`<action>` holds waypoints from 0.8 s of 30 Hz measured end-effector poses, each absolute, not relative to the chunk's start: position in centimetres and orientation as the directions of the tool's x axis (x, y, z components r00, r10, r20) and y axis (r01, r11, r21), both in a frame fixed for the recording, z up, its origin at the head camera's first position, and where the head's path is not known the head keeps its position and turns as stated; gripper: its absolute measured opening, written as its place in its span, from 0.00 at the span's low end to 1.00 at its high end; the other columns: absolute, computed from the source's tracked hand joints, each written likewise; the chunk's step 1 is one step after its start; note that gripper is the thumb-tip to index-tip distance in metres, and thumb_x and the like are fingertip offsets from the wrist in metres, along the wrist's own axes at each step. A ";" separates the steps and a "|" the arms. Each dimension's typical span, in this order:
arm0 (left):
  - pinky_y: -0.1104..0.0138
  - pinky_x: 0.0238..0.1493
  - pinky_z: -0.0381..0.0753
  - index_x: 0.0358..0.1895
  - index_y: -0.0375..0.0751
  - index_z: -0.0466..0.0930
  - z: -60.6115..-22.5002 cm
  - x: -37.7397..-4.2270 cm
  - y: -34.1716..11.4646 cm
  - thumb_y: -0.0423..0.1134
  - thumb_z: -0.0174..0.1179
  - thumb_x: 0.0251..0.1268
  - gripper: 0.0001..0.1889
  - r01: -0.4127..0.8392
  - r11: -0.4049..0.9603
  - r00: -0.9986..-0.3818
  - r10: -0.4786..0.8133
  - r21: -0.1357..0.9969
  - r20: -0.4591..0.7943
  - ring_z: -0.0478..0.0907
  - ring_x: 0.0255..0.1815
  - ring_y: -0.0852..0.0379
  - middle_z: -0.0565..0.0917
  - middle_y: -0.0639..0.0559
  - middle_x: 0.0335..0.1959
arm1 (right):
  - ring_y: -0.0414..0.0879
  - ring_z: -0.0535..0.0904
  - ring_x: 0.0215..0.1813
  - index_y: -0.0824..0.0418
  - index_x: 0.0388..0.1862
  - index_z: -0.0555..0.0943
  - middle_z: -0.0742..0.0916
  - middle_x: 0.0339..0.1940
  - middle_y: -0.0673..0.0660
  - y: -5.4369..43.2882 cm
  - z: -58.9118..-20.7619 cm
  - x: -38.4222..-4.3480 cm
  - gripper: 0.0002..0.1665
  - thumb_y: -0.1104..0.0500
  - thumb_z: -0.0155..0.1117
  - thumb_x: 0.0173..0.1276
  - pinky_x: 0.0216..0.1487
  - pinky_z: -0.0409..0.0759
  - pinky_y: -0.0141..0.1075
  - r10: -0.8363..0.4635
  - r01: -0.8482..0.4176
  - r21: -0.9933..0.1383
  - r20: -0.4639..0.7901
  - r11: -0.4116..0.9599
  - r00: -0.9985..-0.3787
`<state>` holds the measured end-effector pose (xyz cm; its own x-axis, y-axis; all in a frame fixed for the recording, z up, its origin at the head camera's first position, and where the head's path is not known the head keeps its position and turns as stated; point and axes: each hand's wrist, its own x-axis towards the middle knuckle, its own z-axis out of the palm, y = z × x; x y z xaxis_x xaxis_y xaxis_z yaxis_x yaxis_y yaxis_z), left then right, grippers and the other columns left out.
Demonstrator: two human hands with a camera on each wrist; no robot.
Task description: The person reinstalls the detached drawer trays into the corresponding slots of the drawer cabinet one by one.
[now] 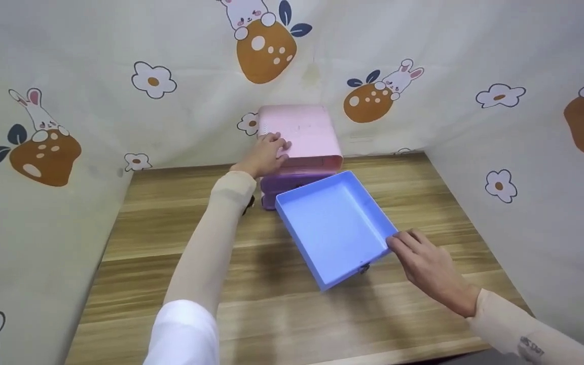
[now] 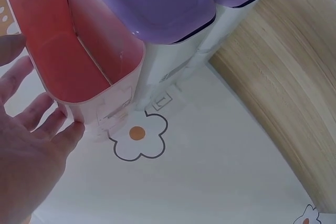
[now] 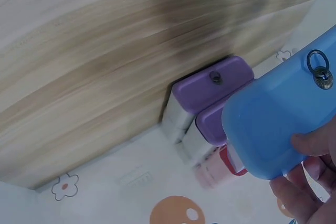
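A blue drawer with a small metal ring pull is held tilted above the table, away from the cabinet. My right hand pinches its front right corner, the thumb on the front face and fingers behind. At the back stands a small stacked drawer cabinet. Its top pink casing has an open front, with a hollow pink-red inside. Below it sit two purple drawers. My left hand rests on the casing's left edge, its fingers loosely bent against the wall.
The cabinet stands on a wood-grain table against a cloth backdrop printed with rabbits, strawberries and flowers. Cloth walls also rise at the left and right sides of the table. The blue drawer partly hides the purple ones in the head view.
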<state>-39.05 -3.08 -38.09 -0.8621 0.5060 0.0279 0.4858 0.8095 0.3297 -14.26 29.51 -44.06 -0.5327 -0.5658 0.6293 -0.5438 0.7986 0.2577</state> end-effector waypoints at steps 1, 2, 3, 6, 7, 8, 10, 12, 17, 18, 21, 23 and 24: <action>0.48 0.84 0.51 0.66 0.40 0.71 -38.1 -39.1 -3.1 0.45 0.46 0.76 0.22 0.488 0.808 -0.860 0.509 0.329 0.025 0.54 0.81 0.38 0.59 0.37 0.79 | 0.44 0.78 0.37 0.57 0.42 0.79 0.83 0.35 0.48 29.4 -44.0 -14.4 0.19 0.55 0.40 0.82 0.08 0.63 0.26 -0.568 -0.546 0.258 0.628 0.797 -0.532; 0.48 0.84 0.51 0.67 0.40 0.70 -38.2 -39.1 -3.1 0.45 0.46 0.76 0.22 0.491 0.807 -0.858 0.514 0.328 0.021 0.54 0.81 0.38 0.60 0.37 0.79 | 0.44 0.78 0.37 0.57 0.42 0.79 0.83 0.35 0.48 29.3 -44.0 -14.5 0.19 0.55 0.40 0.82 0.08 0.63 0.26 -0.569 -0.549 0.255 0.626 0.796 -0.534; 0.49 0.84 0.51 0.67 0.40 0.70 -38.2 -39.2 -3.1 0.45 0.46 0.76 0.22 0.493 0.807 -0.856 0.516 0.326 0.018 0.54 0.81 0.39 0.60 0.37 0.79 | 0.44 0.78 0.37 0.58 0.43 0.79 0.83 0.35 0.49 29.3 -44.0 -14.6 0.19 0.55 0.40 0.82 0.08 0.64 0.27 -0.569 -0.550 0.254 0.623 0.796 -0.537; 0.49 0.84 0.51 0.68 0.41 0.70 -38.2 -39.2 -3.1 0.44 0.47 0.76 0.22 0.497 0.806 -0.852 0.523 0.322 0.005 0.54 0.81 0.39 0.60 0.37 0.79 | 0.44 0.79 0.37 0.58 0.42 0.79 0.83 0.35 0.49 29.1 -44.0 -14.9 0.18 0.55 0.40 0.82 0.07 0.65 0.29 -0.567 -0.543 0.258 0.622 0.799 -0.540; 0.49 0.84 0.51 0.68 0.41 0.70 -38.2 -39.2 -3.0 0.44 0.47 0.76 0.22 0.498 0.805 -0.851 0.526 0.323 0.000 0.54 0.81 0.40 0.60 0.37 0.79 | 0.44 0.78 0.37 0.57 0.42 0.79 0.83 0.35 0.48 29.0 -44.0 -15.0 0.18 0.55 0.41 0.82 0.07 0.65 0.29 -0.566 -0.540 0.259 0.623 0.801 -0.540; 0.49 0.84 0.51 0.68 0.41 0.70 -38.2 -39.2 -3.0 0.44 0.47 0.76 0.22 0.498 0.804 -0.850 0.527 0.325 -0.004 0.54 0.82 0.40 0.60 0.37 0.79 | 0.44 0.78 0.37 0.57 0.42 0.79 0.83 0.35 0.48 29.0 -44.0 -15.1 0.18 0.55 0.41 0.82 0.07 0.65 0.30 -0.564 -0.539 0.259 0.626 0.801 -0.538; 0.49 0.84 0.51 0.68 0.41 0.70 -38.2 -39.2 -3.0 0.44 0.47 0.76 0.22 0.501 0.804 -0.847 0.531 0.320 -0.009 0.54 0.82 0.40 0.59 0.37 0.79 | 0.44 0.78 0.37 0.57 0.41 0.79 0.83 0.35 0.48 29.0 -43.9 -15.4 0.18 0.55 0.40 0.82 0.07 0.66 0.30 -0.565 -0.537 0.263 0.628 0.801 -0.536; 0.49 0.84 0.51 0.69 0.41 0.70 -38.1 -39.1 -2.9 0.44 0.47 0.76 0.23 0.504 0.805 -0.845 0.534 0.313 -0.010 0.54 0.82 0.40 0.59 0.37 0.79 | 0.44 0.78 0.37 0.57 0.41 0.79 0.83 0.35 0.48 28.9 -43.8 -15.7 0.19 0.55 0.39 0.82 0.08 0.68 0.31 -0.566 -0.543 0.259 0.629 0.799 -0.533; 0.50 0.85 0.50 0.69 0.41 0.69 -38.0 -39.2 -3.0 0.44 0.47 0.76 0.23 0.517 0.802 -0.840 0.543 0.299 -0.003 0.54 0.81 0.41 0.61 0.38 0.79 | 0.46 0.78 0.36 0.58 0.43 0.79 0.83 0.36 0.49 28.8 -43.5 -16.6 0.20 0.55 0.37 0.83 0.10 0.70 0.31 -0.573 -0.556 0.257 0.630 0.791 -0.524; 0.50 0.85 0.51 0.70 0.41 0.69 -37.9 -39.2 -3.1 0.44 0.47 0.76 0.23 0.518 0.801 -0.839 0.543 0.300 -0.003 0.54 0.81 0.41 0.61 0.38 0.79 | 0.46 0.78 0.36 0.58 0.43 0.79 0.83 0.35 0.49 28.7 -43.5 -16.8 0.21 0.54 0.37 0.83 0.10 0.70 0.31 -0.574 -0.559 0.254 0.629 0.789 -0.524; 0.50 0.85 0.51 0.70 0.42 0.69 -37.8 -39.2 -3.3 0.44 0.46 0.76 0.23 0.512 0.802 -0.842 0.540 0.306 -0.006 0.54 0.82 0.41 0.60 0.39 0.79 | 0.47 0.79 0.36 0.58 0.42 0.78 0.83 0.35 0.50 28.6 -43.3 -17.3 0.19 0.55 0.39 0.82 0.11 0.72 0.32 -0.577 -0.564 0.251 0.624 0.787 -0.527; 0.49 0.84 0.51 0.70 0.42 0.69 -37.7 -39.2 -3.4 0.44 0.46 0.77 0.23 0.511 0.805 -0.843 0.538 0.302 -0.008 0.53 0.82 0.41 0.60 0.39 0.79 | 0.47 0.79 0.37 0.59 0.42 0.78 0.82 0.35 0.51 28.4 -43.2 -17.7 0.12 0.59 0.46 0.79 0.13 0.74 0.33 -0.578 -0.566 0.249 0.621 0.786 -0.529; 0.49 0.85 0.51 0.70 0.42 0.68 -37.6 -39.3 -3.5 0.44 0.45 0.77 0.23 0.512 0.806 -0.843 0.538 0.298 -0.008 0.53 0.82 0.41 0.60 0.39 0.79 | 0.47 0.79 0.38 0.59 0.42 0.78 0.82 0.36 0.51 28.3 -43.2 -17.9 0.07 0.61 0.51 0.77 0.13 0.75 0.33 -0.580 -0.567 0.249 0.618 0.785 -0.531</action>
